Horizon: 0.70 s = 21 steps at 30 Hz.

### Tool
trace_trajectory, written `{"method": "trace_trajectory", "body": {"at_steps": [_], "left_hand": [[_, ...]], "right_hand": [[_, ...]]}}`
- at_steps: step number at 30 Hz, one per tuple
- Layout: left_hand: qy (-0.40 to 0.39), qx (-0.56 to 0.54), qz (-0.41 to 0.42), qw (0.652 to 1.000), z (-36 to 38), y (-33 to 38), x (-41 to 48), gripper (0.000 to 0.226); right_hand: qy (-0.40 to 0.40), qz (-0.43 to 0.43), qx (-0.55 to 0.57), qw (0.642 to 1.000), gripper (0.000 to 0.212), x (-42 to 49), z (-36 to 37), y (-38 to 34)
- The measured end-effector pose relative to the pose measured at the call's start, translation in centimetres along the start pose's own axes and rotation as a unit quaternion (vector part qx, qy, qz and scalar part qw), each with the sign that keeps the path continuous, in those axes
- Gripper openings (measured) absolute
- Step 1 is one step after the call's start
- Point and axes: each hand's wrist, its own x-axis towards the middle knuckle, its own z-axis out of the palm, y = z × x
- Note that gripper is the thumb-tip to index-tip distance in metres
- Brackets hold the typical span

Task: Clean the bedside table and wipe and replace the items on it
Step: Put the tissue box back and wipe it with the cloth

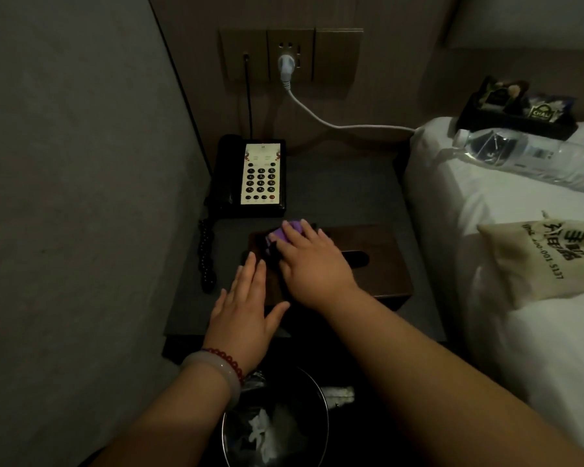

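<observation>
A dark wooden tissue box (378, 264) lies on the dark bedside table (338, 183). My right hand (312, 261) presses a purple cloth (285, 234) flat onto the box's left end, fingers straight. At the box's near left corner my left hand (246, 308) lies flat with straight fingers, steadying it. A black telephone (250, 176) with a white keypad stands at the table's back left, its coiled cord (206, 257) hanging along the left edge.
A grey wall (81, 197) closes the left side. The bed (520, 264) on the right carries a water bottle (526, 156), a cloth bag (547, 257) and a black tray of sachets (516, 109). A lined waste bin (273, 426) stands below the table front. A white cable (317, 112) runs from the wall socket.
</observation>
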Motion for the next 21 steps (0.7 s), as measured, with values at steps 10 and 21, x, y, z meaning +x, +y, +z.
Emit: {"method": "trace_trajectory", "body": {"at_steps": [10,21], "left_hand": [[0.001,0.001,-0.003,1.0,0.1,0.1,-0.1,0.075],[-0.031,-0.01,-0.006,0.999,-1.0,0.0,-0.1,0.077]], "right_hand": [[0.154,0.253,0.021,0.955,0.048,-5.8,1.1,6.3],[0.143,0.231,0.009,0.962,0.05,-9.0,1.4,5.4]]}}
